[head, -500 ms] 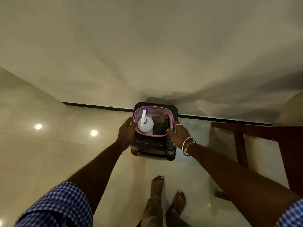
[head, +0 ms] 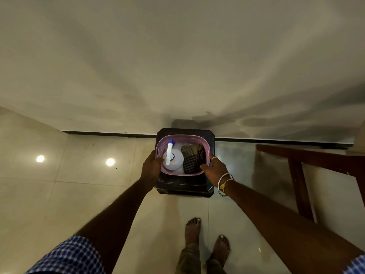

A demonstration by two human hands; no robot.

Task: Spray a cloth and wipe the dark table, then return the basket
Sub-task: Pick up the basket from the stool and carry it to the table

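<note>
A pink plastic basket rests on a small dark table that stands against the wall. Inside it, a white spray bottle with a blue nozzle lies on the left and a dark checked cloth is bunched on the right. My left hand grips the basket's left rim, thumb over the edge. On the opposite side my right hand, with a ring and bangles, holds the right rim.
A brown wooden table with a slanted leg stands to the right. Glossy pale floor tiles spread to the left, reflecting two ceiling lights. My bare feet are just in front of the dark table. A plain wall rises behind.
My right thumb has come over the basket's right rim. Both hands stay at its sides, and the basket sits in the same place on the dark table.
</note>
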